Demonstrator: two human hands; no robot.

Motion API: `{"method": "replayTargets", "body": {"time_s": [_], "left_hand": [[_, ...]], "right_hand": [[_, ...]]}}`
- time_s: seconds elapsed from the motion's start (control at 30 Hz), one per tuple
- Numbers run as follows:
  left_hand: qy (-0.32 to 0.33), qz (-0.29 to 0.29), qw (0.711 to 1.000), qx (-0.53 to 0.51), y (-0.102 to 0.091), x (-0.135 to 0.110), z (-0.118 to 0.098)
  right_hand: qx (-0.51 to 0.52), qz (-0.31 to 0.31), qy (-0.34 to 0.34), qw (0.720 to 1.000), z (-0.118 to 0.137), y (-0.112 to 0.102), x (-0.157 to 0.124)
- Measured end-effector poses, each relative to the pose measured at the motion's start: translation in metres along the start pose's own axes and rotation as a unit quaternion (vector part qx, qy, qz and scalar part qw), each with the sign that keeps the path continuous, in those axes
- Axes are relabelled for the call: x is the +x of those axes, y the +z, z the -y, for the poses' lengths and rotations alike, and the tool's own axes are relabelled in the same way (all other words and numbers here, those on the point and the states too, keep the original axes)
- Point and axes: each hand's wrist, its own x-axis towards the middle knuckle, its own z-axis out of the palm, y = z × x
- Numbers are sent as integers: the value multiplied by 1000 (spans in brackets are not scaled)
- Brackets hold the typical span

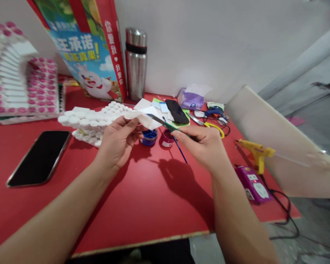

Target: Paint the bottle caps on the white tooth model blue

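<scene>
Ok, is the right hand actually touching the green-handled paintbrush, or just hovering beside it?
Touching. The head view shows it: the right hand pinches the green-handled paintbrush, whose handle runs straight into its grip.

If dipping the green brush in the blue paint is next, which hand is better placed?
Probably the right hand: it holds the green brush. The left hand is nearer the blue paint, but holds white paper.

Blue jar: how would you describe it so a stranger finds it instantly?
On the red table, look just right of the left hand in the view. There stands a small blue jar, open-topped; the similar jar to its right is red.
</scene>
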Motion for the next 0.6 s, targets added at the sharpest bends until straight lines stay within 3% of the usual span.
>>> {"method": "replayTargets", "body": {"time_s": [0.23, 0.47, 0.6], "left_hand": [[24, 34, 999, -24, -3, -1, 6], [6, -44, 999, -15, 2, -1, 4], [-5, -24, 1000, -6, 8, -7, 3]], "right_hand": [[-28, 20, -25, 999, 4, 10, -1], [-11, 21, -3, 1000, 3, 11, 0], [-17, 31, 15, 999, 4, 11, 2]]}}
